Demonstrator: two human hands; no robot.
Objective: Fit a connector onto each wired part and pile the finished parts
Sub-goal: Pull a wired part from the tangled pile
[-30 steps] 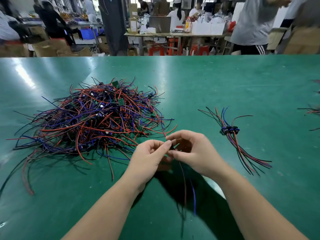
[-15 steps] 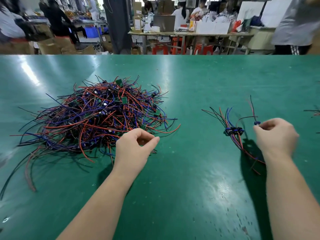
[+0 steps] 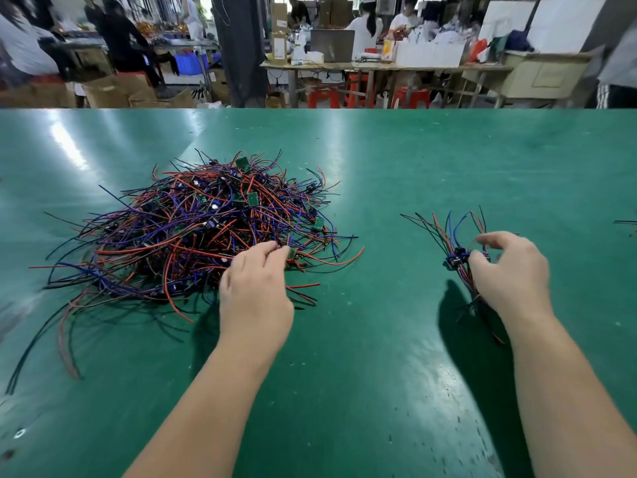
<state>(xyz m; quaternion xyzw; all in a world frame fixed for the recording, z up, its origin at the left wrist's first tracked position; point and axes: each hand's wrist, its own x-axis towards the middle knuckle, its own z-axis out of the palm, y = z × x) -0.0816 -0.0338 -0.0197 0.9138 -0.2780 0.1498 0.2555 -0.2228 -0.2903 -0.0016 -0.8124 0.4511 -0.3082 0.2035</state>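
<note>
My left hand (image 3: 256, 288) curls at the heap (image 3: 193, 229), near-right edge, grip unclear; right hand (image 3: 510, 274) hangs slack over the finished pile (image 3: 455, 258).

A glossy green bench (image 3: 379, 174) fills the view, with glare streaked across it toward 10 o'clock. At 9 to 10 o'clock lies a big tangled heap of wired parts (image 3: 193, 229): red, blue and black leads with small green circuit boards (image 3: 252, 198) among them. At 3 o'clock, well apart, lies a small bundle (image 3: 455, 232) of similar leads gathered at black connectors (image 3: 456, 258). A few wire ends (image 3: 625, 222) show at the right edge.
</note>
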